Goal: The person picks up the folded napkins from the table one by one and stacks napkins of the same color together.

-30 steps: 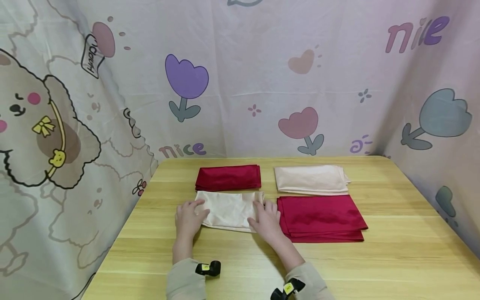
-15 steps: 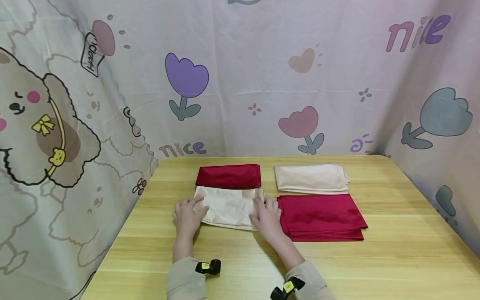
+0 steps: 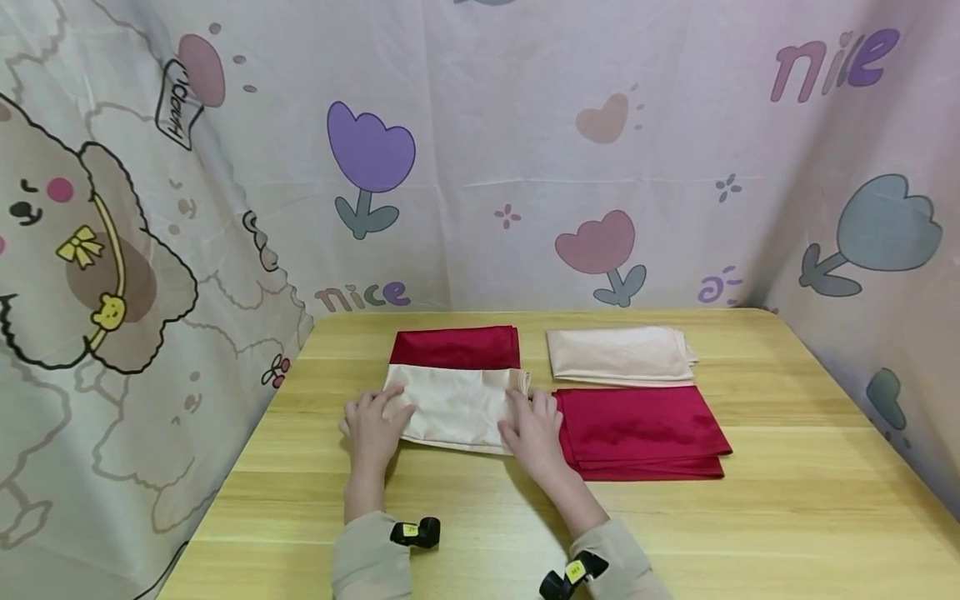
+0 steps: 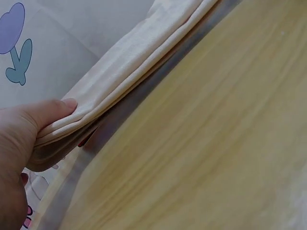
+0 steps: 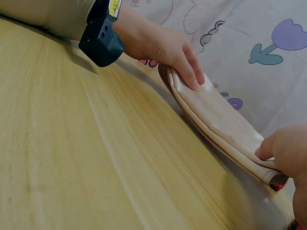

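Note:
A folded cream cloth [image 3: 453, 407] hangs a little above the table, held at its two short ends. My left hand [image 3: 373, 427] grips the left end, its thumb on top of the layers, as the left wrist view shows. My right hand [image 3: 535, 429] pinches the right end; in the right wrist view the cloth [image 5: 218, 120] sags slightly between both hands. Behind it lies a folded red cloth [image 3: 453, 348], whose front part the cream cloth covers in the head view. The fingers under the cloth are mostly hidden.
To the right, another folded cream cloth [image 3: 618, 357] lies at the back, with a larger folded red cloth [image 3: 641, 433] in front of it. The wooden table [image 3: 465, 533] meets a printed curtain [image 3: 480, 150] at the back.
Both hands have shifted the cream cloth slightly away from me, so it now hides more of the red cloth behind. The other cloths stay in place.

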The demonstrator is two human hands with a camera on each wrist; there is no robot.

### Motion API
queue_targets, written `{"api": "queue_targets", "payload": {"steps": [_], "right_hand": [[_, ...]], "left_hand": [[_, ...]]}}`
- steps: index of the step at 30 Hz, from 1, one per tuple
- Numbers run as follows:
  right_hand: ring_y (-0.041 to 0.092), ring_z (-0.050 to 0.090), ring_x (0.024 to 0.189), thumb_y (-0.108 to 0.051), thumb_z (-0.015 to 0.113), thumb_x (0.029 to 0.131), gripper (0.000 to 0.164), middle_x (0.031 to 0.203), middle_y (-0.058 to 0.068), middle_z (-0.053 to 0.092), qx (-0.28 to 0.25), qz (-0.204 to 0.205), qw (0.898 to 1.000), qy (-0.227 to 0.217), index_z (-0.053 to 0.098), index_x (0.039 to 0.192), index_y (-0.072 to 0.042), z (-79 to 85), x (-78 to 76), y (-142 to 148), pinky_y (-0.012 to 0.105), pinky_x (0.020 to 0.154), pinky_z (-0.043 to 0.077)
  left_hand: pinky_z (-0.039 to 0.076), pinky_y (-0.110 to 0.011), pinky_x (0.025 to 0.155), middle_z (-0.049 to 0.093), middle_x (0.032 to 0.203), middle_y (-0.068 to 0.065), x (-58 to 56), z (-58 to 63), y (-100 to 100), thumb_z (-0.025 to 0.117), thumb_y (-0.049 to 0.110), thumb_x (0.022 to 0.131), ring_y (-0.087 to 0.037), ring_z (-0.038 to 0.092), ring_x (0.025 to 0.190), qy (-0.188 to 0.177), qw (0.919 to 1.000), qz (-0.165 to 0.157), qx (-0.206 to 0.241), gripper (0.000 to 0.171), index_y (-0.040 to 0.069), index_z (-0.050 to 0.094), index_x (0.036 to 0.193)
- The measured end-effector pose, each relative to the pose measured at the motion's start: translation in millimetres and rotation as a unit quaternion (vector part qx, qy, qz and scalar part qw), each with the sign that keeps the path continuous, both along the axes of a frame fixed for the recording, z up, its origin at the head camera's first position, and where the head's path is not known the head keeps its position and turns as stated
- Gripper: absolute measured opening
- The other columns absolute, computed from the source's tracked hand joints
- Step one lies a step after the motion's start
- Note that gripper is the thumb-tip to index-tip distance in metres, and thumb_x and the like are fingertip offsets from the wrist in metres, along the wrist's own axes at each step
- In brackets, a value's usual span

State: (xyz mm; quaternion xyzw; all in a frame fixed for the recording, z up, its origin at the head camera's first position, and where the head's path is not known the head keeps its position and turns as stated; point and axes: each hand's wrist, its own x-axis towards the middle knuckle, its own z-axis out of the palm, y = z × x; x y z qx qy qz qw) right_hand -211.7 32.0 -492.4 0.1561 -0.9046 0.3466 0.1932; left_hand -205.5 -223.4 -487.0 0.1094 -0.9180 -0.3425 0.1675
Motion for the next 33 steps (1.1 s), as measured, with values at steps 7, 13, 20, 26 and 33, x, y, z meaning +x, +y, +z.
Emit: {"api": "queue_targets", "payload": {"steps": [7, 13, 20, 26, 33], "right_hand": [[0.035, 0.040, 0.108, -0.015, 0.075, 0.082, 0.049, 0.117, 0.019, 0.049, 0.006, -0.003, 1.000, 0.011, 0.059, 0.127, -0.005, 3.0, 1.3, 2, 0.046, 0.082, 0.031], [0.033, 0.040, 0.107, -0.015, 0.075, 0.082, 0.049, 0.115, 0.018, 0.048, 0.015, -0.005, 0.999, 0.030, 0.059, 0.127, -0.006, 8.1, 0.8, 4, 0.044, 0.081, 0.030], [0.035, 0.039, 0.111, -0.014, 0.075, 0.081, 0.048, 0.115, 0.019, 0.048, 0.009, -0.004, 0.999, 0.050, 0.059, 0.126, -0.004, 13.7, -0.1, 9, 0.046, 0.082, 0.030], [0.035, 0.040, 0.111, -0.014, 0.075, 0.082, 0.048, 0.116, 0.020, 0.049, 0.013, -0.008, 0.999, 0.051, 0.060, 0.126, -0.005, 18.6, -1.7, 14, 0.047, 0.083, 0.031], [0.036, 0.041, 0.112, -0.014, 0.074, 0.082, 0.046, 0.117, 0.021, 0.049, 0.019, -0.011, 0.998, 0.052, 0.060, 0.125, -0.006, 22.6, -2.9, 22, 0.049, 0.084, 0.032]], "left_hand": [[0.021, -0.052, 0.097, 0.057, 0.128, -0.013, 3.5, 1.8, 1, 0.073, 0.042, 0.085, -0.033, 0.036, 0.118, 0.013, 0.9998, 0.007, 0.008, 0.044, 0.023, 0.067, 0.124], [0.022, -0.052, 0.093, 0.059, 0.124, -0.013, 2.4, 5.3, 3, 0.075, 0.039, 0.083, -0.034, 0.037, 0.115, 0.042, 0.9990, 0.011, 0.008, 0.042, 0.021, 0.069, 0.121], [0.022, -0.052, 0.092, 0.060, 0.121, -0.013, 3.2, 14.5, 8, 0.076, 0.037, 0.083, -0.033, 0.038, 0.111, 0.061, 0.9980, 0.008, 0.010, 0.041, 0.019, 0.070, 0.118], [0.022, -0.051, 0.093, 0.060, 0.122, -0.013, 1.9, 17.8, 11, 0.075, 0.037, 0.083, -0.033, 0.037, 0.112, 0.064, 0.9979, -0.003, 0.008, 0.040, 0.019, 0.070, 0.118], [0.021, -0.050, 0.092, 0.060, 0.120, -0.011, -3.0, 20.6, 15, 0.076, 0.034, 0.084, -0.031, 0.037, 0.113, 0.070, 0.9970, -0.032, 0.007, 0.038, 0.018, 0.070, 0.118]]}}
